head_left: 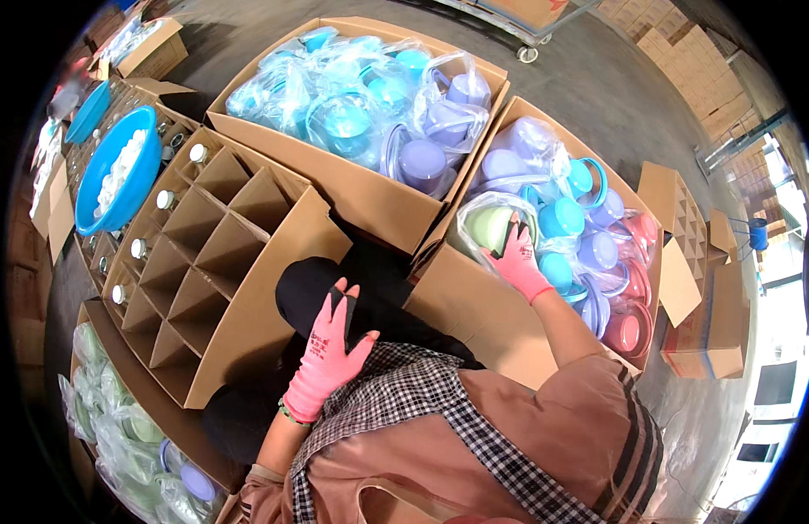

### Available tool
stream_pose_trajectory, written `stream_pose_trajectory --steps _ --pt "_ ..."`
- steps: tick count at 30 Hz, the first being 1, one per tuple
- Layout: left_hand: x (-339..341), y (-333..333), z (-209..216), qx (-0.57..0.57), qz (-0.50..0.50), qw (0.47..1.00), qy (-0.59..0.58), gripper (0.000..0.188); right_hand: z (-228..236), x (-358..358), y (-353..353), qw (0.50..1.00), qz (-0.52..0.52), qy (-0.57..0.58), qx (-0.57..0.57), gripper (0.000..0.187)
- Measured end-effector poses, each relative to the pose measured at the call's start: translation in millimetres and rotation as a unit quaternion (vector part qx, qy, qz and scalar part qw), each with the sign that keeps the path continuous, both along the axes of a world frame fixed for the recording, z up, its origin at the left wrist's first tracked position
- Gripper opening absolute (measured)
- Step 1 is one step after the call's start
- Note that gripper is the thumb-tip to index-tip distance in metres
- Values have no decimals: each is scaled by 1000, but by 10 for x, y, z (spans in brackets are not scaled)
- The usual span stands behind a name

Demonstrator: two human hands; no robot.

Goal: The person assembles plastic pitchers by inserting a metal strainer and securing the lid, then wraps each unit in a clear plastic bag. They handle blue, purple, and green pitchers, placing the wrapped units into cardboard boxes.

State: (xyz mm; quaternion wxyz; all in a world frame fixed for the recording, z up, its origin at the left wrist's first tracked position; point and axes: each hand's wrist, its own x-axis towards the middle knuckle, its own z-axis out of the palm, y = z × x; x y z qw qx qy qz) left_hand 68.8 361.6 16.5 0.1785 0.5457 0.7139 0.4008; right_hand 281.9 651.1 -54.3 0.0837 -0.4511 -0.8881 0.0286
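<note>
While the far left shows a blue basin [116, 179] heaped with small white pieces, the eye moves on to a brown carton with a cardboard grid [216, 262], several of its outer cells already holding small metal-capped bottles [166, 199]. Below it, bagged pale green lids or bowls [116, 419] spill across the lower corner. Next comes the left hand [327, 354] in its pink glove: fingers together and fairly straight, thumb spread, gripping nothing, resting idle against dark cloth just beside the grid carton's right wall. Further right, the right hand [518, 258], also pink-gloved, is deep in the action, reaching forward into the right-hand carton [461, 297]. Its fingers curl onto a pale green bowl wrapped in clear plastic [490, 225], which sits at the near left corner of that box, directly ahead of the fingertips and slightly left of the palm. Whether they have fully closed on it or merely press the wrapping is hard to say, since the plastic glare hides the tips. The bowl is round, so no long axis matters; the right hand is plainly the nearer one. Around it lie more bagged bowls in blue, lilac and pink [596, 253], and a second full carton [361, 113] stands behind.
</note>
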Motion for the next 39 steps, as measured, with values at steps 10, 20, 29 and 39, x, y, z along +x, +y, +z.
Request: stream_pose_trajectory --steps 10,20,29,39 --pt "-30 -313 -256 -45 39 998 17 54 271 -218 135 954 83 -227 -180 87" --pt "-199 -574 -380 -30 114 993 -20 46 241 -186 1443 942 93 -290 140 36" --pt "-264 -899 -504 -55 131 989 37 42 1670 -500 1193 987 49 -105 108 31" --pt "-338 -902 9 82 194 977 -15 34 4109 -1395 -843 916 225 22 331 37"
